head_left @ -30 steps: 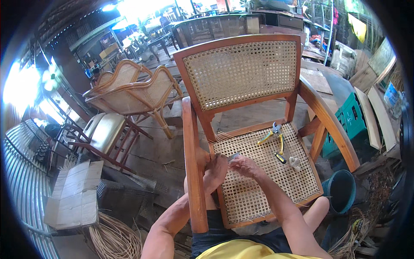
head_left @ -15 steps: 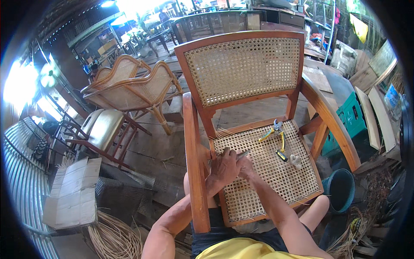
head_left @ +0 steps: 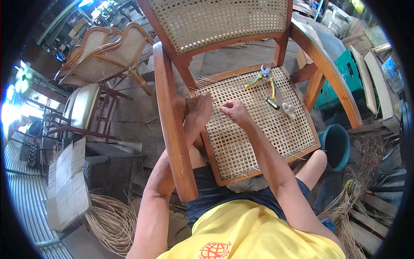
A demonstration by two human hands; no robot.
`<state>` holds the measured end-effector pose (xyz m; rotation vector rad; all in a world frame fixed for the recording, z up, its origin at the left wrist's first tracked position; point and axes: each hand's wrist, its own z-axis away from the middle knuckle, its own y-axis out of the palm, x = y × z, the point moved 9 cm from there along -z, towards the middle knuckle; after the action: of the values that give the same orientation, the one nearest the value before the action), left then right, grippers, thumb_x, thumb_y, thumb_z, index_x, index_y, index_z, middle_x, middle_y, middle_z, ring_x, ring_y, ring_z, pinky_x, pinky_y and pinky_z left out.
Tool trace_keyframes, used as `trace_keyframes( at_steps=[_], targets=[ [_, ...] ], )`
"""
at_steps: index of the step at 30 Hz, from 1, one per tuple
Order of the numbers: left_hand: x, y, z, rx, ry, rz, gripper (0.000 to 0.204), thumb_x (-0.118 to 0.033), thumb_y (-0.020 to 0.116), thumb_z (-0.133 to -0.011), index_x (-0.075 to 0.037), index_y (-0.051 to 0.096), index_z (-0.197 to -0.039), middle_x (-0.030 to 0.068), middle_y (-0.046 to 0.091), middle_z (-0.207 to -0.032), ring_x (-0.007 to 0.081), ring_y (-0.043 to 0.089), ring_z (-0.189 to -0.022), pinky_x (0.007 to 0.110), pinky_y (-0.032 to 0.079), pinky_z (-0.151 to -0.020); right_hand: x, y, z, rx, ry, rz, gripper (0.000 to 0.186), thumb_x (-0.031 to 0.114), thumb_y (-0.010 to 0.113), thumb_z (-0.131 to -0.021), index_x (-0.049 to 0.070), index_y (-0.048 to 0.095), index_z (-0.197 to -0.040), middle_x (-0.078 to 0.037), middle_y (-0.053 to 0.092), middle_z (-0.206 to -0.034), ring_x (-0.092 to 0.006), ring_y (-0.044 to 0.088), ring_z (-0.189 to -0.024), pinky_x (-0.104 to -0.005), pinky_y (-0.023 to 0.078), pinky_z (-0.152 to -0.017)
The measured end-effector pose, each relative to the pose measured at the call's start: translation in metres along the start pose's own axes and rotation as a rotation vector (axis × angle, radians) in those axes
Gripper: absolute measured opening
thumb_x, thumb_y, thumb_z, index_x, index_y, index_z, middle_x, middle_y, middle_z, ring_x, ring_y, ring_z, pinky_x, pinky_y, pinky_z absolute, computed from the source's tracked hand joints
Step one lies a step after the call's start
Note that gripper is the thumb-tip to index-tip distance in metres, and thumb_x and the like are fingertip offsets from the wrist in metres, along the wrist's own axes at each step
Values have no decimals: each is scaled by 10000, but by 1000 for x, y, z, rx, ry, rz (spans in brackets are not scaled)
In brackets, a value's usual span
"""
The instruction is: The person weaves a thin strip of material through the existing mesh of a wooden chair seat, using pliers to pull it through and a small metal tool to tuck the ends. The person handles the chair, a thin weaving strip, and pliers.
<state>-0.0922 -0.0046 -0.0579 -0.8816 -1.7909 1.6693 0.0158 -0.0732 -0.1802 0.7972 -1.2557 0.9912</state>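
A wooden armchair with a woven cane seat (head_left: 241, 142) stands in front of me. My left hand (head_left: 199, 110) is at the seat's left edge, inside the wooden armrest (head_left: 172, 116), with its fingers curled in. Just right of it, my right hand (head_left: 236, 112) pinches thumb and fingers together low over the weave. Anything in either hand is too small or hidden to tell. Loose cane ends (head_left: 209, 81) stick up at the seat's back left. On the seat's right lie yellow-handled pliers (head_left: 264, 77), a black-and-yellow handled tool (head_left: 272, 103) and a pale lump (head_left: 289, 111).
At the left are a rattan chair (head_left: 97, 58), a cushioned seat (head_left: 84, 108) and a flattened cardboard box (head_left: 69, 181). A coil of cane strips (head_left: 112, 224) lies near it. To the right stand a teal bucket (head_left: 335, 146) and a green crate (head_left: 345, 82).
The view has tipped downward, so the chair sits higher in it. My hands, close together before, are now apart. The slim tool seen at my hands earlier no longer shows.
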Motion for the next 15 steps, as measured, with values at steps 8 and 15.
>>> trace_keyframes(
  at_steps=[8,15],
  targets=[
    [3,53,11,524,-11,-179,201,-165,626,-900,-50,754,-1003,160,742,-1003,329,720,-977,438,575,-805,2,-1,6,-22,123,588,224,205,679,-739,0,760,-780,-136,706,-686,-177,673,-631,-331,554,-644],
    [-2,45,6,531,-44,-176,204,-192,661,-884,-106,780,-1026,114,748,-1078,264,716,-1038,390,574,-838,-5,-9,-7,-22,106,681,193,202,679,-677,18,729,-659,-102,637,-554,-163,603,-511,-318,506,-529]
  ],
)
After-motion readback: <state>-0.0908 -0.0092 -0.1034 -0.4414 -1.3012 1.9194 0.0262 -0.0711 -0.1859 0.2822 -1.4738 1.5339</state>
